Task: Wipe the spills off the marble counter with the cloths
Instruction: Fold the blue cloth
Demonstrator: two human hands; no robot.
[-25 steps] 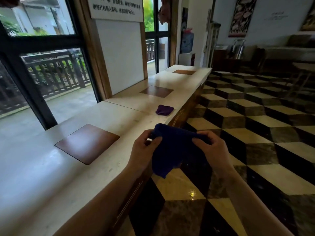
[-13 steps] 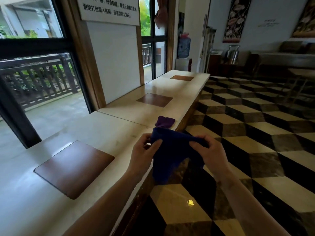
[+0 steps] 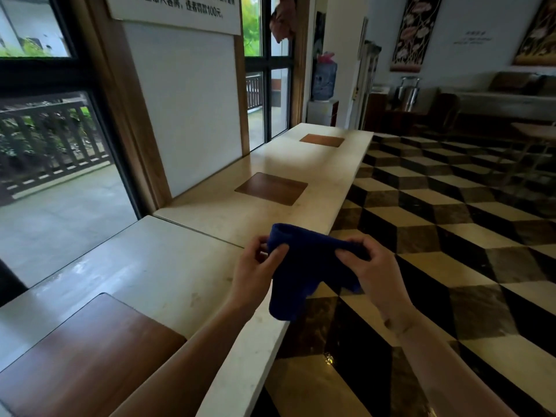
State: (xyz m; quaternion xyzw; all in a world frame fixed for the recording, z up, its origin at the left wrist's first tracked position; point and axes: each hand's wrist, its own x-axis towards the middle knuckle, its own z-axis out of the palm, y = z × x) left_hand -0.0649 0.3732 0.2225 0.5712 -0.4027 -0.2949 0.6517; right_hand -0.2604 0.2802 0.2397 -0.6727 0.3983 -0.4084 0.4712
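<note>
Your left hand [image 3: 255, 272] and right hand [image 3: 373, 275] each pinch one blue cloth [image 3: 304, 266] | counter [image 3: 168, 266] left | three brown panels, nearest [image 3: 87, 356]

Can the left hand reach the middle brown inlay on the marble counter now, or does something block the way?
Probably not right away. Nothing lies on the marble counter before the middle brown inlay, but the left hand pinches the blue cloth together with the right hand, and the inlay lies well beyond them.

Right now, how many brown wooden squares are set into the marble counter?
3. The nearest wooden square is at bottom left beside the left forearm, the middle wooden square lies past the blue cloth, the farthest wooden square near the counter's end.
</note>
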